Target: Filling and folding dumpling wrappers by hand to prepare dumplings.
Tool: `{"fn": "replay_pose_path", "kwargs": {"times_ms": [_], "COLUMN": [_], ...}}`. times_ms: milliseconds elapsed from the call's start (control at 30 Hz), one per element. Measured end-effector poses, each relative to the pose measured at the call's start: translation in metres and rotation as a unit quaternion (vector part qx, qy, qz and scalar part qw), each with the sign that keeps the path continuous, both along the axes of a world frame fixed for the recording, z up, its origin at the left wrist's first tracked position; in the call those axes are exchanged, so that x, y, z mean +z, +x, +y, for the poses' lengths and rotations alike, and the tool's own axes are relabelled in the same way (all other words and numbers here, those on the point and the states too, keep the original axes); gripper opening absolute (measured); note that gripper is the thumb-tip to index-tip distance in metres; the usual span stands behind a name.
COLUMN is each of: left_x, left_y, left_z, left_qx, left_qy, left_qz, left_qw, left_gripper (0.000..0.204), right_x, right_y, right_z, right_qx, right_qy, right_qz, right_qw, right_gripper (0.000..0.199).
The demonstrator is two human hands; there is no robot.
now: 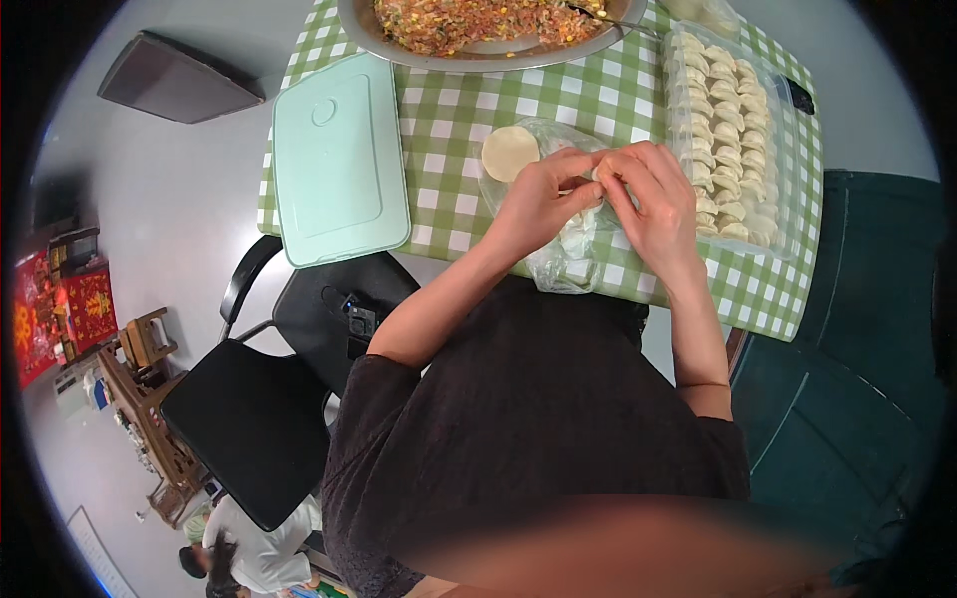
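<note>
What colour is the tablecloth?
Green and white checks on the tablecloth, seen from the head view.

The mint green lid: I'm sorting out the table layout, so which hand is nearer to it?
Left. The left hand works just right of the mint green lid, past a strip of checked tablecloth. The right hand sits farther right, beside the tray of dumplings.

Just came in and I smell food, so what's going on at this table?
A person is folding dumplings by hand. Both hands, the left hand and the right hand, pinch one dumpling together above a clear bag of round wrappers. A tray to the right already holds rows of finished dumplings. A metal bowl of chopped filling sits at the far edge of the green checked tablecloth, and a pale green lid lies on the left.
</note>
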State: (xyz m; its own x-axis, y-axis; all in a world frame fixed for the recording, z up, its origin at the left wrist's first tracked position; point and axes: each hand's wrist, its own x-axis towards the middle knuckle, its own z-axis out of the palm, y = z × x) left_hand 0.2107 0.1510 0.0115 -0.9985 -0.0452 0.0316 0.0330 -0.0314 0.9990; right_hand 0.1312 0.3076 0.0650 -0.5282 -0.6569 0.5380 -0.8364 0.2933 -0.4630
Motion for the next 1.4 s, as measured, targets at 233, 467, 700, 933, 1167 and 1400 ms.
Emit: {"fn": "replay_pose_path", "kwargs": {"times_ms": [233,467,700,933,1167,1400], "left_x": [0.004,0.008,0.008,0.005,0.004,0.009], "left_y": [0.0,-0.001,0.0,-0.002,-0.003,-0.004], "left_z": [-0.003,-0.001,0.005,0.007,0.01,0.014], "left_qx": [-0.002,0.017,0.029,0.043,0.046,0.052], "left_qy": [0.236,0.34,0.349,0.369,0.365,0.369], "left_qz": [-0.074,-0.063,-0.046,-0.03,-0.024,-0.029], "left_qw": [0.969,0.938,0.935,0.928,0.929,0.928], "left_gripper": [0.045,0.048,0.049,0.05,0.051,0.052], "right_x": [0.0,-0.01,-0.013,-0.011,-0.016,-0.021], "right_y": [-0.002,0.01,0.018,0.02,0.017,0.019], "right_z": [0.013,0.02,0.012,0.009,0.01,0.007], "right_qx": [-0.025,-0.09,-0.119,-0.128,-0.125,-0.144], "right_qy": [-0.087,-0.114,-0.107,-0.115,-0.12,-0.123], "right_qz": [-0.138,-0.199,-0.141,-0.138,-0.119,-0.116], "right_qw": [0.986,0.969,0.977,0.975,0.978,0.975], "right_gripper": [0.019,0.019,0.019,0.019,0.019,0.018]}}
